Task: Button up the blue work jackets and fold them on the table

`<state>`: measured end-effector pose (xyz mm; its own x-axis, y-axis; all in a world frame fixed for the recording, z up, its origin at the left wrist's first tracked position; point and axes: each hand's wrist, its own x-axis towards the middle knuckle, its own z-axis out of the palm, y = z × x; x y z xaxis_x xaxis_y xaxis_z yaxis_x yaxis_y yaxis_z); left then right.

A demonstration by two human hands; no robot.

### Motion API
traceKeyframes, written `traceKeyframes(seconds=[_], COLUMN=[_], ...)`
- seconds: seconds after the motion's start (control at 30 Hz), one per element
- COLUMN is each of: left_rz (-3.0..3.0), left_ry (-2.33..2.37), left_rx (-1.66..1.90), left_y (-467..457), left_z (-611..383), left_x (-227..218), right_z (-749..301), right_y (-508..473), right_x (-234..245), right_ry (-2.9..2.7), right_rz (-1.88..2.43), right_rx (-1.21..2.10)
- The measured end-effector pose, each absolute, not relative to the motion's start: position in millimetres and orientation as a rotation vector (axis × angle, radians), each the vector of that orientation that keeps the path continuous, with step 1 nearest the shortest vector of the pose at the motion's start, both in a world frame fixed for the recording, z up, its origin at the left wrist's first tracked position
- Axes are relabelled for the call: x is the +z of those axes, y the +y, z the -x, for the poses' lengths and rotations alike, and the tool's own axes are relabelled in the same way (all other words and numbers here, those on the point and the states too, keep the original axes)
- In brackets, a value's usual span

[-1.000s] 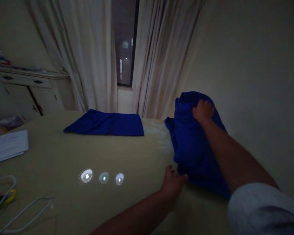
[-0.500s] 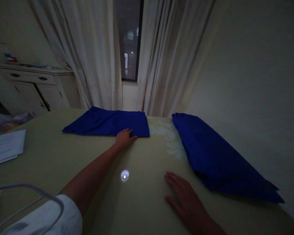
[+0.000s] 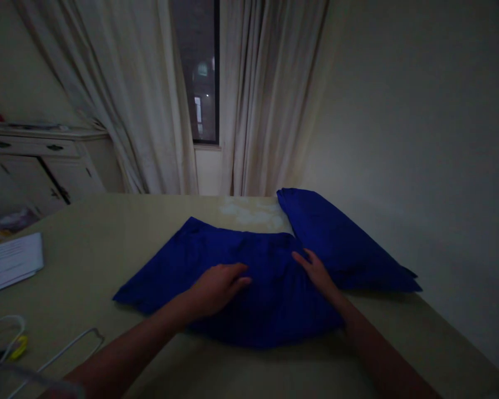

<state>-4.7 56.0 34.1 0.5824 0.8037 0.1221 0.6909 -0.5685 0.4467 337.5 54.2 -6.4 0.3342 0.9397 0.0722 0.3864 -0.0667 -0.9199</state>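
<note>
A dark blue cloth [image 3: 258, 310], wide at the near edge like a skirt, lies spread on the pale table [image 3: 87, 238] in front of me. My left hand [image 3: 218, 288] is over its middle, palm down, with thumb and fingers apart. On the cloth's upper right part rests my right hand [image 3: 316, 271], its fingers also apart. A second blue cloth [image 3: 341, 238], folded and longer, lies to the right along the wall and meets the first cloth's right corner.
White papers [image 3: 12, 260] lie at the table's left edge. Wire hangers [image 3: 66, 349] and a yellow item [image 3: 20, 346] are at the near left. Behind stand curtains [image 3: 149, 111] and a cabinet [image 3: 95, 160]; a wall [image 3: 419, 138] borders the right.
The first blue cloth has come from the table's far side towards me and is spread wider. My right hand has moved from the bare table onto it. The view has shifted right.
</note>
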Motion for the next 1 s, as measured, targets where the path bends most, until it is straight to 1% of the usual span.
traceKeyframes(seconds=[0.07, 0.13, 0.2, 0.27, 0.37, 0.43, 0.5, 0.53, 0.6, 0.67, 0.73, 0.8, 0.9, 1.0], left_rz=[-2.456, -2.333, -2.264, -2.260, -2.059, -1.727, -1.315, -1.123, -0.887, -0.899, -1.070, -1.289, -1.609, -1.744], left_ry=[1.596, 2.058, 2.171, 2.102, 1.928, 1.747, 1.555, 1.480, 1.364, 1.279, 1.237, 1.308, 1.606, 1.922], left_rx=[0.489, 0.424, 0.367, 0.455, 0.847, 1.143, 1.300, 1.309, 1.194, 0.976, 0.773, 0.647, 0.658, 0.737], left_y=[64.9, 83.5, 99.0, 103.9, 90.1, 70.3, 45.4, 32.1, 6.0, -16.4, -31.9, -36.7, -18.5, 21.3], left_z=[40.9, 78.9, 107.4, 122.1, 128.4, 134.8, 149.4, 159.4, 180.9, 197.6, 204.3, 201.8, 189.3, 172.9], left_x=[30.3, 23.1, 15.1, 11.6, 22.7, 39.4, 57.2, 64.9, 75.7, 80.1, 79.7, 76.7, 69.4, 57.7], right_z=[-347.4, -351.6, -349.2, -342.8, -336.7, -340.0, -348.4, -353.3, -361.8, -367.7, -370.4, -369.2, -357.2, -333.7], right_y=[48.7, 38.5, 26.7, 13.3, -19.9, -56.6, -101.8, -124.4, -161.0, -177.9, -172.1, -148.8, -98.1, -49.7], right_x=[2.3, 11.9, 23.5, 37.8, 63.6, 81.4, 97.8, 105.1, 116.6, 121.6, 116.3, 100.2, 66.6, 37.9], right_ry=[-1.403, -1.563, -1.649, -1.673, -1.594, -1.567, -1.679, -1.783, -1.955, -1.970, -1.831, -1.663, -1.471, -1.533], right_rz=[1.760, 1.845, 1.893, 1.815, 1.544, 1.393, 1.254, 1.172, 1.022, 0.953, 1.012, 1.186, 1.620, 1.934], right_rx=[0.426, 0.200, 0.062, 0.061, 0.329, 0.632, 1.006, 1.208, 1.535, 1.681, 1.596, 1.364, 0.913, 0.597])
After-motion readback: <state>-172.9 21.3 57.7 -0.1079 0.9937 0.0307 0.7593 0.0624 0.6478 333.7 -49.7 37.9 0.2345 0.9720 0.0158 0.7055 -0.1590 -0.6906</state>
